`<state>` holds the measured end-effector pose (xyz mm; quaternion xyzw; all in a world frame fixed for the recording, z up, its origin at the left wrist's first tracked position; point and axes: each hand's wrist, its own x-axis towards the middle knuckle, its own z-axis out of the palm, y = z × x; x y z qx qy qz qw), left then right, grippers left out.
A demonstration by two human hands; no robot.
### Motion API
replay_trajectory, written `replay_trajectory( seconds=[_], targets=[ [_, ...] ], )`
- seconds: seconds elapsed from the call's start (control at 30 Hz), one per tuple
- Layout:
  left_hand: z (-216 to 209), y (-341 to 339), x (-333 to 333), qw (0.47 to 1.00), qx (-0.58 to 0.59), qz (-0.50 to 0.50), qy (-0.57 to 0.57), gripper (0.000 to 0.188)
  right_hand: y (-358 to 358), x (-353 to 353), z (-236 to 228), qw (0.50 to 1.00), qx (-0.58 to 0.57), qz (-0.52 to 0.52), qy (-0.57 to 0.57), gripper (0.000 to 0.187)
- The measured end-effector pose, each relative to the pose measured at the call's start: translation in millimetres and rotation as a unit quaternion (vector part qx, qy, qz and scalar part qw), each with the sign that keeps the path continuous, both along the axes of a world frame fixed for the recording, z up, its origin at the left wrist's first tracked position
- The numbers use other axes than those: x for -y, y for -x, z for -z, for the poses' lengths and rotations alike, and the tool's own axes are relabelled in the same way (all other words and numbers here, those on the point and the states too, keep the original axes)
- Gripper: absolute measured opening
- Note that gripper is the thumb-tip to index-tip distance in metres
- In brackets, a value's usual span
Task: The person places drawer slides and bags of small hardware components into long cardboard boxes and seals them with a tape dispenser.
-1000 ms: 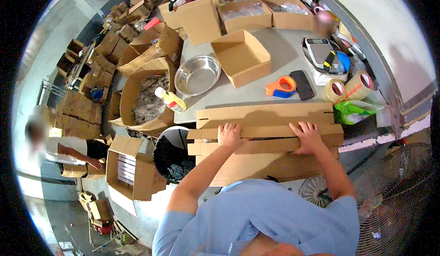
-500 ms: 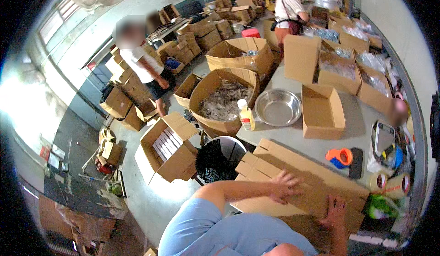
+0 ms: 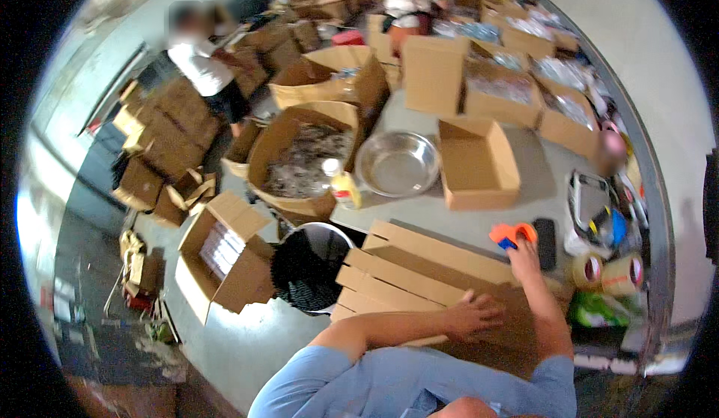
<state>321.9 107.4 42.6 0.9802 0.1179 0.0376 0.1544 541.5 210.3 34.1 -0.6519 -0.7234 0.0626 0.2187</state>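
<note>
Right hand (image 3: pixel 523 258) now at dispenser (image 3: pixel 501 234), grip unclear; left hand (image 3: pixel 475 315) wide on cardboard (image 3: pixel 401 287); scraps (image 3: pixel 303 159) in carton (image 3: pixel 299 207)

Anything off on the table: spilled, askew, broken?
The yellow bottle stands near the left edge of the table, beside a large open carton; a knock might tip it off. Otherwise nothing stands out: left hand on the flat carton, right hand at the orange dispenser, no spill visible.

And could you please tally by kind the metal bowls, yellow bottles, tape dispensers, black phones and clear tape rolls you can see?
Metal bowl: 1
Yellow bottle: 1
Tape dispenser: 1
Black phone: 1
Clear tape rolls: 2
Total: 6
</note>
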Motion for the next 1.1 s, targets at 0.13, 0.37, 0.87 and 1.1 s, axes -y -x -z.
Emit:
replay_trajectory(
  seconds=[0.13,0.37,0.87,1.1],
  targets=[
    [-21,-2,0,1.000,-0.013,-0.009,0.007,0.072,-2,2,-52,0.989,0.124,-0.083,0.017,0.035],
    [-32,-30,4,0.999,-0.021,-0.007,-0.044,0.067,-61,78,-155,0.970,-0.037,-0.029,0.237,0.040],
    [-32,-41,18,0.997,-0.010,-0.012,-0.073,0.056,-30,151,-126,0.965,-0.021,0.098,0.242,0.032],
    [-21,-44,18,0.998,-0.007,-0.038,-0.049,0.066,-10,281,-124,0.941,-0.129,0.135,0.282,0.047]
  ],
)
